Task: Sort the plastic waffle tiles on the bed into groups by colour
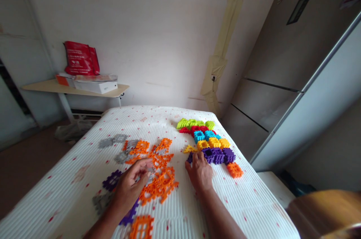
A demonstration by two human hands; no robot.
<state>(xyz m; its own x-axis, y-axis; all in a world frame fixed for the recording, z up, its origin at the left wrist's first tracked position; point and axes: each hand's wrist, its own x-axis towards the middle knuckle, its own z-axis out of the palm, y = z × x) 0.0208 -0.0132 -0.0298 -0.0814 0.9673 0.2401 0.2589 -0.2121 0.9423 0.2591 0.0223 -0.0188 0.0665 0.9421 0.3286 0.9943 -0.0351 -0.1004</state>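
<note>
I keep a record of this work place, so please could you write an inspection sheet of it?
Surface: white ribbed covering with small red marks.
Job's things: green pieces, red pieces, blue pieces, yellow pieces and purple pieces grouped by colour at right; orange pieces and gray pieces scattered at left.
Clutter: red bag and white box on a side table.
Hands: left hand over the scattered pieces, grip unclear; right hand at the purple group, grip unclear.
Cables: wall outlet with yellowish tape around it; any cable underneath cannot be told.
Surroundings: pale wall ahead, refrigerator at right.
</note>
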